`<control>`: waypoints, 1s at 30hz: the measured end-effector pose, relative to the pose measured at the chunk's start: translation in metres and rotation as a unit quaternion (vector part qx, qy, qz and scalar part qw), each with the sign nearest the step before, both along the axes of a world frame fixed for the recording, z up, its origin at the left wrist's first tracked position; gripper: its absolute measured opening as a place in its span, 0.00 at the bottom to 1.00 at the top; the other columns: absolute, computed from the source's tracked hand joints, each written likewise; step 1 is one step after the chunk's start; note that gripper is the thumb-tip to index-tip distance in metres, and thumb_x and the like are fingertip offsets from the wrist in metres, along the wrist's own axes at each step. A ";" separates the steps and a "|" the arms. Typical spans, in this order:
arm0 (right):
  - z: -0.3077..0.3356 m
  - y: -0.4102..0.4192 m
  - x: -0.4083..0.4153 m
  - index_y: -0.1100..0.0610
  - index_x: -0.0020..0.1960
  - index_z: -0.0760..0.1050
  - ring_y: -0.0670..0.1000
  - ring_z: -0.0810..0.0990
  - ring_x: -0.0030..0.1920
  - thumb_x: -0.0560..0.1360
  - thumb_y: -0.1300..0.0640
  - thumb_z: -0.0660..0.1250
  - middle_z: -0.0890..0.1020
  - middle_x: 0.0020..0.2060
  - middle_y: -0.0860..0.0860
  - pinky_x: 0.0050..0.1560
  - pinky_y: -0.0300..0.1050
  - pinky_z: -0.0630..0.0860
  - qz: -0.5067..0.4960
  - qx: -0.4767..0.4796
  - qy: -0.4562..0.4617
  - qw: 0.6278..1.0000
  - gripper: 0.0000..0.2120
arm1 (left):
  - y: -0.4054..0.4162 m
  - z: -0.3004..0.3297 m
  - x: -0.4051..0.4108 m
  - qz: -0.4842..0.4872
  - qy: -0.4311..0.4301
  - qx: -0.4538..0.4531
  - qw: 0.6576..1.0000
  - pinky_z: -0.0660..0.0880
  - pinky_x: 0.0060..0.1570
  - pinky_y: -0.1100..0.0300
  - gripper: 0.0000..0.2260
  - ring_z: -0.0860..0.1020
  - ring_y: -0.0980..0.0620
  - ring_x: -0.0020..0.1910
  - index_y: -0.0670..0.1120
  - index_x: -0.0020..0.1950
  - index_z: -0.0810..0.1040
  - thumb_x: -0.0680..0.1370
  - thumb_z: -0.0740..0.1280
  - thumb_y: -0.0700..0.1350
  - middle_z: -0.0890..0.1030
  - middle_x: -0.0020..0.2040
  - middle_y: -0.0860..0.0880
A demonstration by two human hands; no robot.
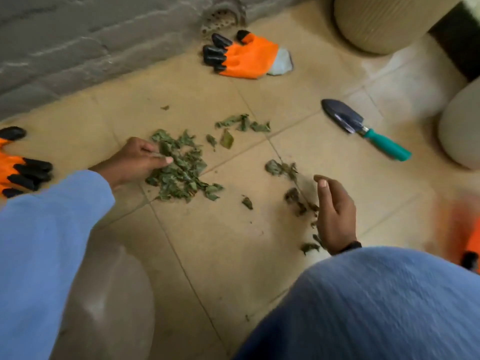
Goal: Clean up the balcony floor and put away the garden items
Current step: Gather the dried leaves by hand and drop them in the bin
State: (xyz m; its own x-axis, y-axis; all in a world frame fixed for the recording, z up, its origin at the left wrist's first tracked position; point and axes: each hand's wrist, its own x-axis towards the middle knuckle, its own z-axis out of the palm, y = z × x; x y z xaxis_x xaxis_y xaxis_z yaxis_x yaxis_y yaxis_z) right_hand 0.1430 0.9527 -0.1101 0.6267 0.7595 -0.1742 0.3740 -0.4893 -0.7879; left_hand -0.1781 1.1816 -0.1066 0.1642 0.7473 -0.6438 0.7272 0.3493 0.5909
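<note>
Dry green leaves (181, 170) lie heaped on the beige floor tiles, with smaller scraps (242, 123) scattered further back. My left hand (135, 159) rests on the left edge of the heap and pinches some leaves between thumb and fingers. My right hand (335, 211) hovers to the right with relaxed fingers and holds nothing; a few darker leaf bits (296, 198) lie just left of it. A garden trowel (363, 128) with a teal handle lies at the right. One orange and black glove (241, 55) lies at the back, another glove (20, 167) at the left edge.
A grey brick wall (78, 42) with a floor drain (223, 16) runs along the back. Beige ribbed pots stand at the top right (384, 22) and right edge (462, 126). A blurred orange object (467, 240) is at the right. A clear bag (109, 302) sits near my left sleeve.
</note>
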 end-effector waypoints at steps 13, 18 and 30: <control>-0.008 0.017 0.043 0.53 0.50 0.82 0.51 0.84 0.52 0.83 0.49 0.57 0.86 0.48 0.53 0.58 0.59 0.79 -0.100 0.092 0.052 0.989 0.16 | -0.232 -0.037 0.219 -0.570 -0.120 0.487 0.651 0.71 0.61 0.42 0.11 0.76 0.37 0.60 0.47 0.56 0.83 0.78 0.69 0.51 0.82 0.58 0.42; -0.008 0.024 0.043 0.51 0.45 0.83 0.52 0.85 0.48 0.82 0.51 0.60 0.87 0.44 0.52 0.54 0.60 0.80 -0.036 0.075 0.057 0.995 0.14 | -0.241 -0.056 0.243 -0.615 -0.168 0.489 0.596 0.74 0.56 0.47 0.06 0.79 0.41 0.47 0.48 0.47 0.82 0.71 0.70 0.47 0.82 0.43 0.47; -0.028 -0.028 0.020 0.59 0.63 0.80 0.46 0.80 0.61 0.84 0.52 0.56 0.83 0.58 0.50 0.64 0.49 0.75 -0.052 0.058 0.013 0.997 0.18 | -0.149 -0.068 0.196 -0.471 0.110 0.504 0.715 0.56 0.77 0.42 0.22 0.61 0.36 0.79 0.41 0.78 0.66 0.85 0.58 0.47 0.66 0.79 0.40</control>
